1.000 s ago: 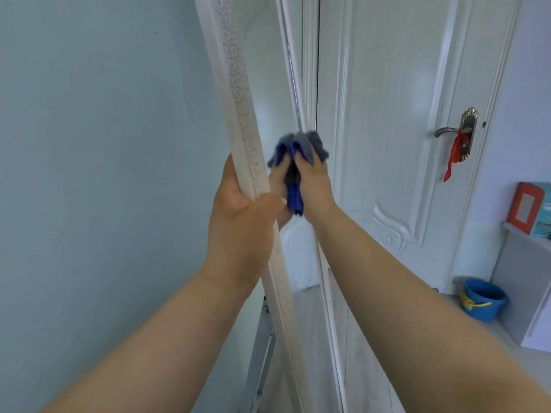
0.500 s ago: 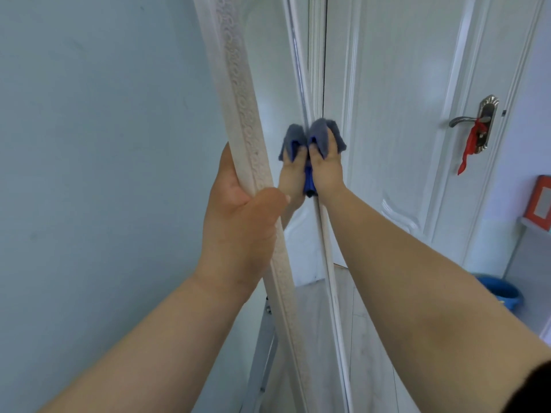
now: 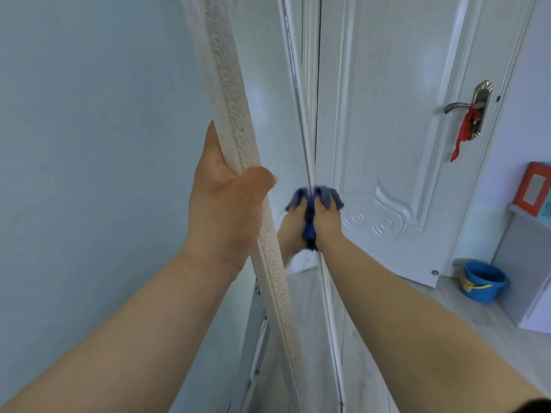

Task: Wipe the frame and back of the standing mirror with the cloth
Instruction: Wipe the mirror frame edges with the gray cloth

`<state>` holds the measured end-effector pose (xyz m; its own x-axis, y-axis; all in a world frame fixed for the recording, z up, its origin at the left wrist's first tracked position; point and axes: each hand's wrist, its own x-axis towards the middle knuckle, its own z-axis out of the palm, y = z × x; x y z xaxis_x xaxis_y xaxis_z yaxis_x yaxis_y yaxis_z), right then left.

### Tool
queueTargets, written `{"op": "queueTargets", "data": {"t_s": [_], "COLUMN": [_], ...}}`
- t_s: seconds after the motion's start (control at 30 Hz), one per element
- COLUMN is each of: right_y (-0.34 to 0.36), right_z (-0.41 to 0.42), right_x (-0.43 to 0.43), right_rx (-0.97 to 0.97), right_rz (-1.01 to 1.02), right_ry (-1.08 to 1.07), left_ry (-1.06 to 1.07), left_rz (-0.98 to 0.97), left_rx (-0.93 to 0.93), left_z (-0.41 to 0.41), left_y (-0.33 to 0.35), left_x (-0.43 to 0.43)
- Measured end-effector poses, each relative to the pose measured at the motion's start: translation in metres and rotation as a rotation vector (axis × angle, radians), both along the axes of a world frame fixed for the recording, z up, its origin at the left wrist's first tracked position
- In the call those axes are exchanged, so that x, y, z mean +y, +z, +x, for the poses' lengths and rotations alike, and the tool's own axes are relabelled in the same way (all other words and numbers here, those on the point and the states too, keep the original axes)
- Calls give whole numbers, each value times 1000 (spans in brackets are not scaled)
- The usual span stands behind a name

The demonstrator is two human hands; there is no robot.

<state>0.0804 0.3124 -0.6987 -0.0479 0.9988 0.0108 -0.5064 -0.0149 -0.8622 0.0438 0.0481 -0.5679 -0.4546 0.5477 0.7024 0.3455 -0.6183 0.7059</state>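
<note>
The standing mirror has a white frame with an embossed pattern, seen nearly edge-on and tilted. My left hand grips the near side of the frame, thumb across its front. My right hand holds a blue-grey cloth pressed against the far edge of the frame. The mirror glass between the two edges reflects the hand and cloth. The mirror's back is hidden from view.
A pale blue wall stands close on the left. A white door with a metal handle and red ribbon is on the right. A blue bucket sits on the floor by a white shelf unit. A metal stand leg shows below.
My right hand has slid the cloth down the far edge of the frame. My left hand keeps its grip on the near edge.
</note>
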Motion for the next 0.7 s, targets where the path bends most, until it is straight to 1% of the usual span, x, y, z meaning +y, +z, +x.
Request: {"op": "queueTargets", "data": {"t_s": [0.03, 0.07, 0.13, 0.2, 0.27, 0.33, 0.47, 0.53, 0.63, 0.7], "right_y": [19, 39, 81, 108, 114, 97, 17, -2, 15, 44], "right_z": [-4, -7, -6, -1, 0, 3, 13, 16, 13, 12], "right_x": [-3, -6, -18, -31, -36, -41, -45, -54, -65, -77], "right_rx": [67, 35, -138, -200, -231, -251, -237, -278, -251, -168], "right_rz": [58, 157, 352, 499, 585, 525, 218, 79, 19, 29], "right_ry": [-4, 2, 60, 96, 65, 72, 54, 71, 84, 106], "left_ry": [5, 11, 29, -10, -21, 9, -12, -20, -36, -38], "left_rz": [10, -18, -32, -7, -11, -26, -35, -31, -23, -16], "left_rx": [11, 22, 39, 14, 9, 25, 10, 3, 7, 9], "left_z": [-3, 3, 4, 3, 1, 2, 0, 0, 0, -1], "left_y": [-2, -4, -7, -6, -4, -5, -7, -7, -6, -7], "left_x": [0, 5, 8, 8, 7, 8, 9, 10, 10, 11]}}
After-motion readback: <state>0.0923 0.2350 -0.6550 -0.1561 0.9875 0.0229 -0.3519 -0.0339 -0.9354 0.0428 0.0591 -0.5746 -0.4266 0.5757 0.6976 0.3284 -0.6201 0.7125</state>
